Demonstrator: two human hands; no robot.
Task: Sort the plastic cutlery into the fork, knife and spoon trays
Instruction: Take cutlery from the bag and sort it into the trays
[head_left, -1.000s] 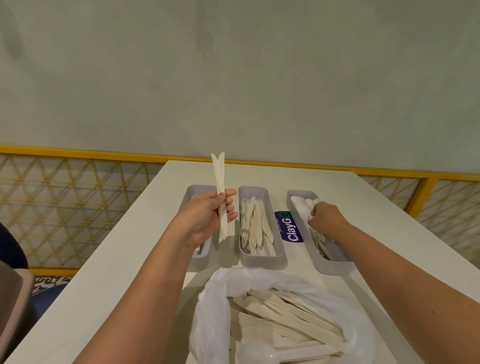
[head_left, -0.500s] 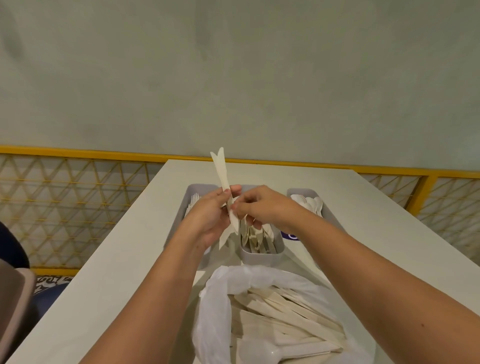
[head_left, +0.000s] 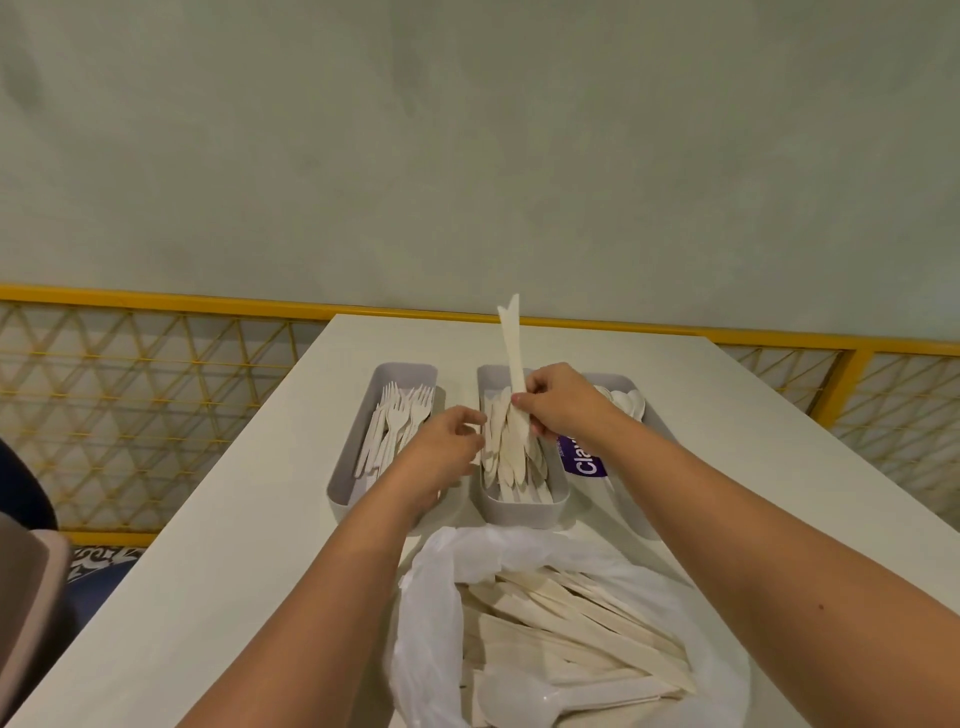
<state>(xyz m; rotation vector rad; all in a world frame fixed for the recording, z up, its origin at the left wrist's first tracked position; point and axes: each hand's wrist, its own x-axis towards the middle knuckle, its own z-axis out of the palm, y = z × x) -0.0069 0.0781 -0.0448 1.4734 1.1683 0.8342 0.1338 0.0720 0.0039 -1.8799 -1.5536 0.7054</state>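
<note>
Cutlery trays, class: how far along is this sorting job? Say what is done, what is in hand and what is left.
Done: forks lie in the left tray, knives in the middle tray, spoons in the right tray. In hand: the right hand pinches a knife pair upright above the middle tray; the left hand holds nothing. Left: the plastic bag holds many more pieces, including a spoon.
</note>
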